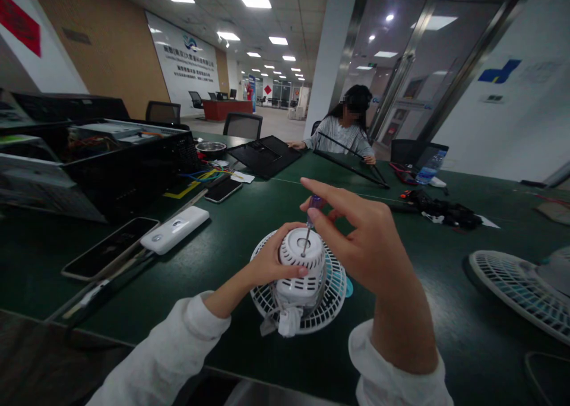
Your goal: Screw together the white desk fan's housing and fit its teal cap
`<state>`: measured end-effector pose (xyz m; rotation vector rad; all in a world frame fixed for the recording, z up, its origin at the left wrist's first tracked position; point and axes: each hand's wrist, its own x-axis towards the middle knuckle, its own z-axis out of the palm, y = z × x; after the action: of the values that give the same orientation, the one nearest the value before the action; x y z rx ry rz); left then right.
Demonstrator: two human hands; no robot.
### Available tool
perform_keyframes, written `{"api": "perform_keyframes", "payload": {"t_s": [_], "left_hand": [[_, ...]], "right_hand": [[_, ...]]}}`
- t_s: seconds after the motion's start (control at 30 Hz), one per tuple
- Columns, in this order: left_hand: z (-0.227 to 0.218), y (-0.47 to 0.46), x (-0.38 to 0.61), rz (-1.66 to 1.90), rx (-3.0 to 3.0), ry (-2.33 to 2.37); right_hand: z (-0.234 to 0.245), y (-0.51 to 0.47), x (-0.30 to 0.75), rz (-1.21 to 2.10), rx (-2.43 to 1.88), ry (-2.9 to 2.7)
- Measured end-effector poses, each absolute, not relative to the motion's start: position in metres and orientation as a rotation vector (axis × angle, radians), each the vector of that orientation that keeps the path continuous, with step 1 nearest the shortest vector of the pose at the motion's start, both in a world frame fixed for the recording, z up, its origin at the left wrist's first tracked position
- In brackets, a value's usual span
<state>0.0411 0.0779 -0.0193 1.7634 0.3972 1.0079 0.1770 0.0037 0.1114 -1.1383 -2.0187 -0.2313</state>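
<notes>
Two items at left: a black smartphone (110, 247) lies just beside a white rectangular power bank (174, 230) on the dark green tabletop (427, 317).
Left hand (271, 262): closed, fingers wrapped around a ribbed white plastic fan motor housing (301, 253).
Housing: upright at centre, on a round white plastic fan guard (299, 319), not separated from it.
Right hand (363, 243): gripping a purple-handled screwdriver (315, 203), its slim steel shaft (307, 235) reaching down to the housing's top.
Far right: a second round white fan guard (519, 290) lies well apart, its grille facing up.
</notes>
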Motion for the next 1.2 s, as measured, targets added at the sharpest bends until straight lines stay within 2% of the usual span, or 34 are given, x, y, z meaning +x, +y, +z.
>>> {"api": "perform_keyframes", "payload": {"t_s": [0.17, 0.37, 0.6, 0.8, 1.0, 1.2], "left_hand": [[-0.020, 0.078, 0.041, 1.026, 1.767, 0.410], [-0.018, 0.078, 0.041, 1.006, 1.772, 0.410], [-0.019, 0.078, 0.041, 1.016, 1.762, 0.422], [-0.019, 0.078, 0.040, 1.024, 1.780, 0.386], [-0.018, 0.078, 0.041, 1.035, 1.769, 0.400], [-0.017, 0.078, 0.041, 1.007, 1.771, 0.412]], "right_hand": [[0.109, 0.008, 0.175, -0.440, -1.225, -1.926], [0.112, 0.003, 0.179, -0.173, -1.142, -2.038], [0.110, 0.006, 0.177, -0.429, -1.249, -1.923], [0.113, 0.002, 0.181, -0.214, -1.063, -2.029], [0.105, 0.011, 0.174, -0.490, -1.204, -1.856], [0.109, 0.009, 0.178, -0.271, -1.175, -2.006]]}}
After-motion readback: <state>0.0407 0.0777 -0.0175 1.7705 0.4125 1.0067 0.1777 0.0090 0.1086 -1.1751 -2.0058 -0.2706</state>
